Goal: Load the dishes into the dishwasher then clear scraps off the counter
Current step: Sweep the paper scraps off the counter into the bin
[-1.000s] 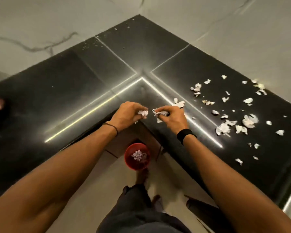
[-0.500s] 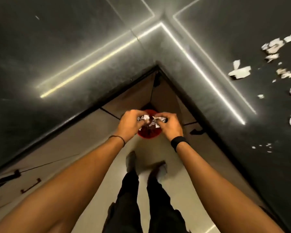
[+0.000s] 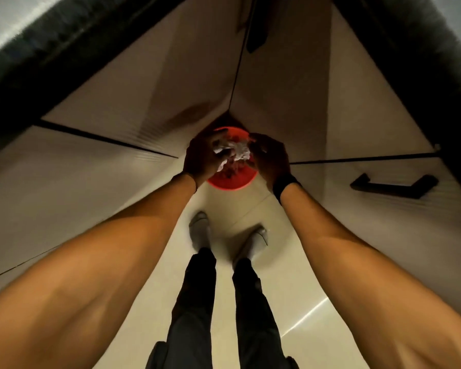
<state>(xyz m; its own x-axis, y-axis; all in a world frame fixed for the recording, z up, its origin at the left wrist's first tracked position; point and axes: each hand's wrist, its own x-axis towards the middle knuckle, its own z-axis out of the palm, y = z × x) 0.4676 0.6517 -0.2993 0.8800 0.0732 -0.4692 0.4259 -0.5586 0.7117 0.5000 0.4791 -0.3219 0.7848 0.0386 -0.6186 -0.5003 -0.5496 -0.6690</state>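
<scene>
Lead: Step in hand?

Tech: Scrap clearing, dump phase. Dishwasher isn't in shot, so nothing to report on dishes.

Lead: Hands?

Tech: Left hand point(image 3: 198, 159) and right hand point(image 3: 270, 158) are close together at frame centre, both curled round a wad of white scraps point(image 3: 233, 153). Wad sits between them, directly above the red bin point(image 3: 232, 183). Dim there, so can't tell if any bits are already loose.

Lead: Bin position?

Tech: On the floor point(image 3: 290, 288), tucked into the corner where the cabinet fronts point(image 3: 91, 182) meet, just beyond the feet point(image 3: 200, 230). Counter edge point(image 3: 51, 49) runs dark across upper left. Its top is out of view.

Lead: Next move?

Tech: My read: spread the fingers over the bin mouth so everything falls inside the rim. Bits look light and papery and may cling to palms or drift, so release low and brush off. Then check the counter for more.
</scene>
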